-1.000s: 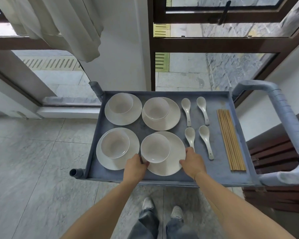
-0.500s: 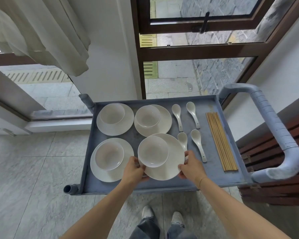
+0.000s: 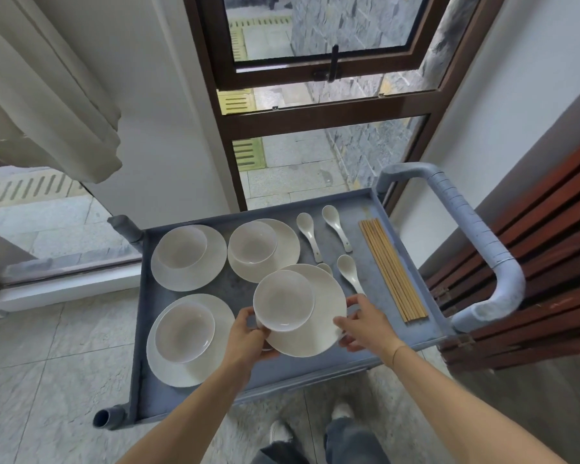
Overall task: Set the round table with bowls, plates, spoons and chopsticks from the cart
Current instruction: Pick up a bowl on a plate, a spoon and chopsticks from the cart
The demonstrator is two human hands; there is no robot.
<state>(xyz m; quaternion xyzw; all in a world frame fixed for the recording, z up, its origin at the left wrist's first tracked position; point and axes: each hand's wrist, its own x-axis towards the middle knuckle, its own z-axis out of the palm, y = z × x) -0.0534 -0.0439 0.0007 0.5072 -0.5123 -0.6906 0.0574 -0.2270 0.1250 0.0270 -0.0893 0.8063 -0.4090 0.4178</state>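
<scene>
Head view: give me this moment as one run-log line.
phase: pickup from cart | left hand and right hand: gripping plate rims | bowl on plate | on cart: three plate-bowl sets, spoons, chopsticks

Glossy white ceramic bowl (image 3: 283, 301) (plate (image 3: 322, 333) too); wooden chopsticks (image 3: 391, 269).

White plates (image 3: 310, 333), white bowls (image 3: 283, 300), grey-blue cart (image 3: 375, 209), tan chopsticks (image 3: 392, 269)

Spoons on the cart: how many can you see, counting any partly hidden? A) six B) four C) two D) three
B: three spoons lie in full view beside the chopsticks, and the bowl of a fourth peeks out behind the plate held in both hands.
</scene>
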